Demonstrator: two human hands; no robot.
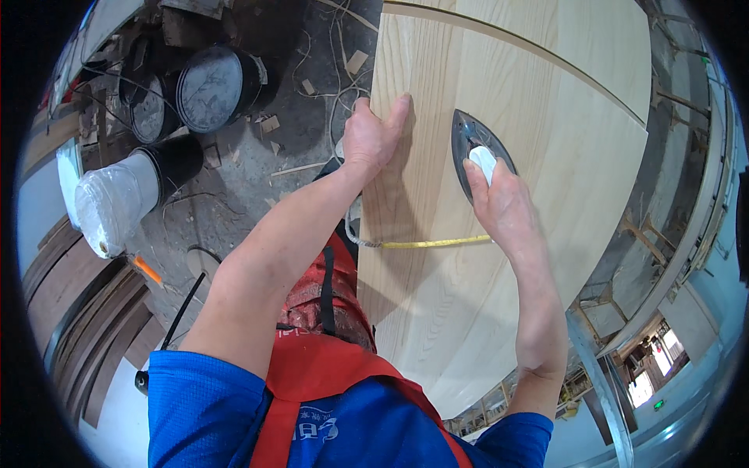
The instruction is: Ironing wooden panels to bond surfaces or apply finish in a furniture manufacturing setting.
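Note:
My right hand (503,199) is wrapped round the white handle of a clothes iron (468,132). The iron's dark pointed plate lies on a pale wood-grain board (437,312), its tip toward the far side. A yellow cord (437,243) runs left from the iron across the board and over its left edge. At that left edge rests my left hand (374,131), the thumb lying on the board's top. Its other fingers go down over the side and are partly hidden; it appears to steady the edge.
Another pale board (562,39) lies beyond a narrow gap. On the littered floor at the left stand black buckets (211,87) and a plastic-wrapped container (117,203). Dark curved-looking planks (86,327) are stacked at the lower left. Wooden frames (655,242) stand along the right.

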